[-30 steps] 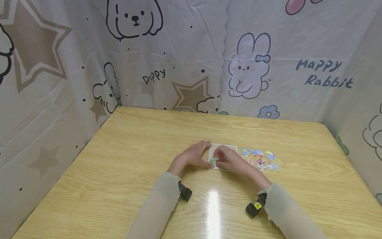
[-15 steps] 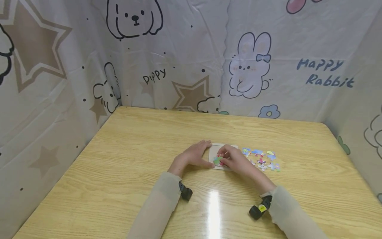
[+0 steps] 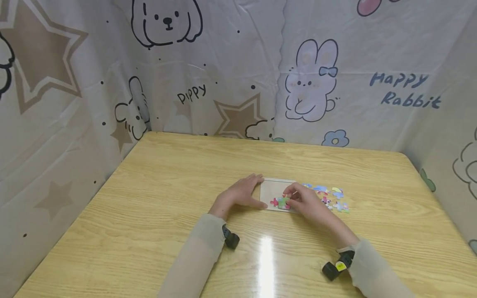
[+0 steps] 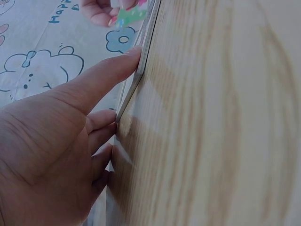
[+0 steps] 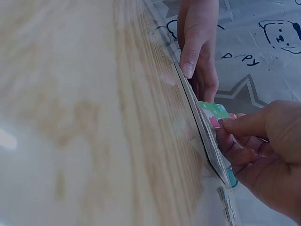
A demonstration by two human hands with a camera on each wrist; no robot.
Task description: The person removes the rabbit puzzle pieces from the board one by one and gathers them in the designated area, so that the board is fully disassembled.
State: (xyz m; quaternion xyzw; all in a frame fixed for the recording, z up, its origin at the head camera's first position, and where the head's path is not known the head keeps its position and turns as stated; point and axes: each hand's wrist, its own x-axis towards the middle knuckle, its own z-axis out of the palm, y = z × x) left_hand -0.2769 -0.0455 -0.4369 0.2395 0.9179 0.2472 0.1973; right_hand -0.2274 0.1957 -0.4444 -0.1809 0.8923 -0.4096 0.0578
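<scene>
My left hand (image 3: 244,191) spans the left side of a shallow puzzle board (image 3: 273,187), its thumb at the near corner and fingertips at the far corner. In the left wrist view, the thumb (image 4: 106,77) lies extended against the board's edge. Between thumb and fingers, my right hand (image 3: 307,203) pinches a green puzzle piece (image 3: 283,202) with pink parts, over the board's near edge. A pink patch (image 3: 273,202) shows just left of the green; I cannot tell whether it belongs to the same piece. In the right wrist view, the green piece (image 5: 215,111) appears tilted.
Several loose puzzle pieces (image 3: 338,192) lie on the wooden table (image 3: 167,186) to the right of the board, some hidden behind my right hand. A printed curtain (image 3: 238,62) stands along the table's back and sides.
My right hand has moved to the right along the board's near edge, and the green piece with it. More of the board's bare surface shows. My left hand has stayed in place.
</scene>
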